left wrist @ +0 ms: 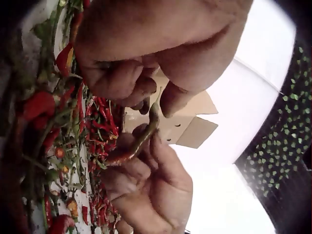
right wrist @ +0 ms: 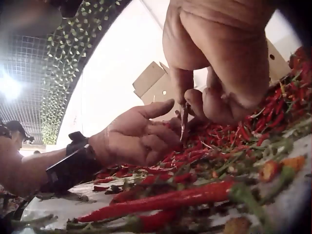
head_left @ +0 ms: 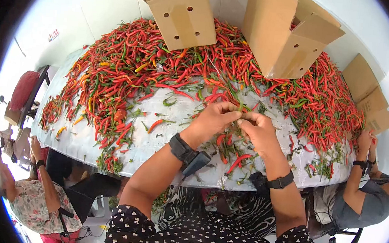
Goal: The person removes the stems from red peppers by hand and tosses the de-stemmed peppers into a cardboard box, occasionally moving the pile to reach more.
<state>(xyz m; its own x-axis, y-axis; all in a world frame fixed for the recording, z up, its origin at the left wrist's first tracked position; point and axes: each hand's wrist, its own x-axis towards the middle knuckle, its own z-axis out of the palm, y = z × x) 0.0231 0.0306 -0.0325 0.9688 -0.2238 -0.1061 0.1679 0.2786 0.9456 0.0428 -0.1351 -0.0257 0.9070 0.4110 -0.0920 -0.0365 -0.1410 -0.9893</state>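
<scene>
A thin, curved chili with a greenish-brown body and a reddish end (left wrist: pixel 146 139) is between both hands. My left hand (head_left: pixel 210 122) (left wrist: pixel 161 53) is curled at its pale stem end, thumb and fingers on either side. My right hand (head_left: pixel 261 133) (left wrist: pixel 151 190) grips the body between thumb and curled fingers. From the right wrist view, my right hand (right wrist: pixel 219 63) is above and my left hand (right wrist: pixel 139 134) below, with the chili (right wrist: pixel 184 122) upright between them. Fingers partly hide the chili in every view.
Red chilies (head_left: pixel 150 49) lie heaped along the table's (head_left: pixel 170 142) back and sides. Two cardboard boxes (head_left: pixel 182 17) (head_left: pixel 283 41) stand on the heap. Loose chilies and green stems lie beneath my hands. People (head_left: pixel 44 199) (head_left: pixel 364 203) sit on both sides.
</scene>
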